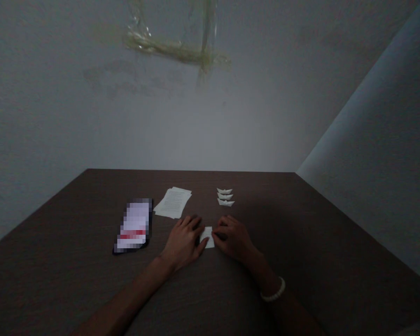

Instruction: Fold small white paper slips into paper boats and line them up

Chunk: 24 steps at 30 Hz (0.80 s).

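A small piece of white printed paper [207, 241] lies on the brown table [210, 294] between my hands. Flat and with its fingers stretched out, my left hand [186, 240] rests at the paper's left side, its thumb lying on the sheet. At the right edge, my right hand [233, 237] has thumb and fingertips closed together on the paper; a white beaded bracelet [275, 291] circles that wrist. Just beyond my right hand sit several small folded paper boats [225, 197], lined up one behind another.
To the left of the boats is a loose stack of printed paper sheets [173, 203]. A phone [133, 226] with a blurred-out screen lies left of my left hand. The table's far edge meets a grey wall [210, 121] with yellowed tape on it.
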Motion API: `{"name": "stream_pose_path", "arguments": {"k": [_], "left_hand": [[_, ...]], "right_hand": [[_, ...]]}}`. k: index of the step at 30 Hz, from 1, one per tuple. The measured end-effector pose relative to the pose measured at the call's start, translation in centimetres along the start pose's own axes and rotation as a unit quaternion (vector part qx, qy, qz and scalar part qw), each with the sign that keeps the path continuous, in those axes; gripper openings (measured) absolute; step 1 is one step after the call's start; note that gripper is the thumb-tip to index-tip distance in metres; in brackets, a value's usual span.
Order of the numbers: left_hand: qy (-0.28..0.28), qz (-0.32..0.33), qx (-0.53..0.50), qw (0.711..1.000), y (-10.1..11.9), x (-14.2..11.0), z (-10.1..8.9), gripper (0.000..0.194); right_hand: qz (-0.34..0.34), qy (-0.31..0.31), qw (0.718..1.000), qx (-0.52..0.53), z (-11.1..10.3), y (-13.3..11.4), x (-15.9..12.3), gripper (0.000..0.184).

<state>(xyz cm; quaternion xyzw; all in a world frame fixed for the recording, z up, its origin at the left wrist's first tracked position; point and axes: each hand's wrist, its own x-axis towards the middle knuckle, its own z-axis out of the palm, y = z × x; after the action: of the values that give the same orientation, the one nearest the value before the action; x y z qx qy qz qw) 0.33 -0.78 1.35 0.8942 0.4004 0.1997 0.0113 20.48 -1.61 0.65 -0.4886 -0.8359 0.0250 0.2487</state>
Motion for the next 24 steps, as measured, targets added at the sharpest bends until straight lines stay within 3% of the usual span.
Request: {"name": "stream_pose_path", "arguments": {"k": [17, 24], "left_hand": [[-0.009, -0.008, 0.006, 1.0, 0.12, -0.02, 0.0, 0.029], [0.032, -0.023, 0.025, 0.999, -0.44, -0.01, 0.52, 0.021]], "right_hand": [[0.02, -0.01, 1.0, -0.008, -0.21, -0.11, 0.01, 0.018], [-0.013, -0.005, 1.0, 0.016, -0.35, 0.09, -0.15, 0.008]]}}
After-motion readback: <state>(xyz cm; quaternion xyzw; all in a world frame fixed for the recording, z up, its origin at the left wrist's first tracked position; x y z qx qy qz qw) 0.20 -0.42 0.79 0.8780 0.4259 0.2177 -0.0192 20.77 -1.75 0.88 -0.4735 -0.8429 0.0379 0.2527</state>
